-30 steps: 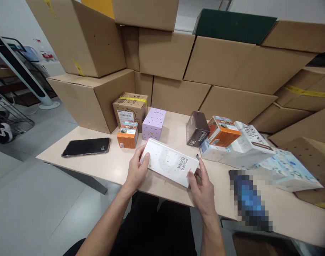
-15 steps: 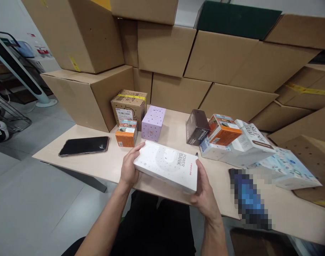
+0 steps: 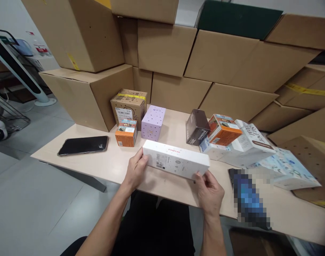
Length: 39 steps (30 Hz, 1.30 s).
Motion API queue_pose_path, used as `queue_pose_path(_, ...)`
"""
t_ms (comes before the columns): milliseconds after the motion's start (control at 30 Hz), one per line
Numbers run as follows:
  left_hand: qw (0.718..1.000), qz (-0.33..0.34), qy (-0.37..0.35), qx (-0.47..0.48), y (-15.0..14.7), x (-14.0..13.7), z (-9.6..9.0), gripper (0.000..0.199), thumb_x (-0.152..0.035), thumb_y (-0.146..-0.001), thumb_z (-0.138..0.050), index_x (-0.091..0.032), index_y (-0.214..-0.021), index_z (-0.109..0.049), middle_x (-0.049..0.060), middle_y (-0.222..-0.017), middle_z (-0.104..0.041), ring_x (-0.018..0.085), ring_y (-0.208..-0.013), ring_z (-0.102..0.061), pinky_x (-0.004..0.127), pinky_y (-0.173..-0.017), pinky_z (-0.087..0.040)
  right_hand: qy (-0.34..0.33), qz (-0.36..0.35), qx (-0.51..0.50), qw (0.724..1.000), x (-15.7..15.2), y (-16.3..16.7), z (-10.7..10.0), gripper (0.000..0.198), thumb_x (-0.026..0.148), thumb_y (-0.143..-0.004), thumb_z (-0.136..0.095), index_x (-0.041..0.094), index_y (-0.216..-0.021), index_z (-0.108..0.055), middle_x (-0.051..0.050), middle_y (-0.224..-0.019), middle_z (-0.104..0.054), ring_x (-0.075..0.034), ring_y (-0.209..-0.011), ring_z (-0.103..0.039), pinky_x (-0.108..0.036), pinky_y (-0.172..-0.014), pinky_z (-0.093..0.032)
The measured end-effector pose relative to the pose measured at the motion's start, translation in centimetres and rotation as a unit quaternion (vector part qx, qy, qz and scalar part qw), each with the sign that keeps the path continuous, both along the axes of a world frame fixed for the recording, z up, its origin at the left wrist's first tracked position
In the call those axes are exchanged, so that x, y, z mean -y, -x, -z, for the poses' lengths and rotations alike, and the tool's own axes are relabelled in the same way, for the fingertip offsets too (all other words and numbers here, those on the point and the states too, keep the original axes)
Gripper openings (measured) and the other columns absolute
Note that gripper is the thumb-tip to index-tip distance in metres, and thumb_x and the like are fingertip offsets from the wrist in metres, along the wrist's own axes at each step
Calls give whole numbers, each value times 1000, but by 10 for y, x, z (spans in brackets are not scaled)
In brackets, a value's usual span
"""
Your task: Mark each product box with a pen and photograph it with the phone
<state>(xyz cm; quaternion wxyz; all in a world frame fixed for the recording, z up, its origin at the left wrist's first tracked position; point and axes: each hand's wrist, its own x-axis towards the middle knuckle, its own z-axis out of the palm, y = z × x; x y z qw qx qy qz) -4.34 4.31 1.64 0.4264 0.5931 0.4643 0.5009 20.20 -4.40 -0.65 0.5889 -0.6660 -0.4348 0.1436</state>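
Observation:
Between my two hands I hold a white power bank box [image 3: 175, 160] above the front of the table. Its long side with small print and a label faces me, and red lettering shows on the narrower face on top. My left hand [image 3: 135, 170] grips the left end, thumb in front. My right hand [image 3: 209, 192] is closed on the lower right end, thumb on the printed face and fingers behind. Just beyond the box stand a lilac box [image 3: 153, 123], a small orange box [image 3: 126, 133] and a dark brown box [image 3: 197, 128].
A black phone [image 3: 83, 145] lies at the table's left. To the right are another orange box [image 3: 224, 131], a white carton [image 3: 253, 144], a blue-patterned pack [image 3: 294, 169] and a blurred-out dark device [image 3: 249, 199]. Stacked cardboard boxes [image 3: 178, 92] wall off the back.
The power bank box has been turned in my hands: its broad face with the POWER BANK lettering has given way to a narrower printed side. My right hand's grip has shifted.

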Motion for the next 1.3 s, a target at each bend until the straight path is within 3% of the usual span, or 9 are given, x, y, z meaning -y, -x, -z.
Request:
queue_pose_path(167, 996, -16, 19, 87, -6, 1, -6, 58, -29, -78, -62, -16, -134, -54, 5, -95, -70, 19, -84, -64, 28, -73, -48, 26, -2, 64, 998, -1, 1, -5, 43, 54, -83, -65, 14, -99, -74, 3, -66, -49, -12, -61, -44, -26, -62, -40)
queue_pose_path(367, 989, -53, 29, 134, -5, 2, -8, 61, -35, -77, -67, -14, -133, -52, 2, -84, -67, 14, -68, -59, 25, -63, -44, 59, -24, 156, 986, -1, 3, -9, 48, 58, -93, -48, 18, -80, -72, -3, -71, -55, -20, -76, -51, -33, -74, -41)
queue_pose_path(500, 983, -80, 34, 164, -6, -1, -5, 54, -35, -76, -69, -17, -124, -52, -2, -75, -62, 13, -64, -56, 24, -61, -43, 73, 0, 165, 984, -4, 2, -6, 53, 52, -99, -34, 17, -95, -74, -11, -93, -60, -24, -94, -54, -40, -88, -41)
queue_pose_path(600, 980, -92, 33, 171, -6, -4, -1, 46, -34, -78, -69, -18, -117, -52, -2, -74, -61, 13, -65, -57, 24, -62, -43, 107, 2, 195, 975, -10, 1, -1, 47, 48, -94, -45, 15, -117, -69, -14, -103, -59, -28, -101, -53, -44, -93, -41)
queue_pose_path(733, 980, -99, 32, 170, -4, -6, 3, 40, -36, -81, -65, -19, -115, -51, 0, -81, -63, 14, -71, -60, 25, -66, -45, 175, 0, 258, 950, -16, 3, 2, 52, 39, -91, -47, 16, -137, -55, -12, -99, -56, -29, -96, -53, -44, -89, -42)
queue_pose_path(900, 987, -96, 24, 124, -3, -4, 3, 41, -35, -83, -59, -19, -120, -53, 1, -90, -59, 15, -73, -57, 25, -64, -43, 201, 30, 274, 940, -17, 8, -2, 54, 31, -91, -37, 18, -141, -53, -6, -85, -47, -25, -81, -51, -41, -79, -43)
queue_pose_path(1033, 990, -82, 23, 109, -3, -2, 1, 42, -35, -85, -56, -21, -124, -51, 2, -94, -59, 15, -74, -55, 26, -64, -43, 133, 36, 168, 976, -12, 4, -3, 48, 30, -89, -40, 21, -130, -64, -5, -87, -47, -21, -80, -52, -42, -85, -44)
queue_pose_path(1133, 994, -65, 20, 80, -3, 0, 0, 43, -35, -86, -54, -22, -128, -51, 2, -96, -59, 15, -72, -54, 28, -67, -43, 31, 36, -41, 998, -5, -2, -1, 34, 32, -86, -51, 21, -110, -72, -4, -90, -53, -17, -78, -53, -38, -82, -46)
queue_pose_path(1300, 998, -44, -3, 33, -4, 1, 1, 45, -37, -88, -52, -21, -130, -51, 3, -98, -60, 18, -82, -57, 30, -74, -43, -82, -3, -300, 950, 7, -10, -2, 22, 34, -78, -60, 19, -88, -71, -3, -81, -63, -17, -73, -60, -37, -72, -51)
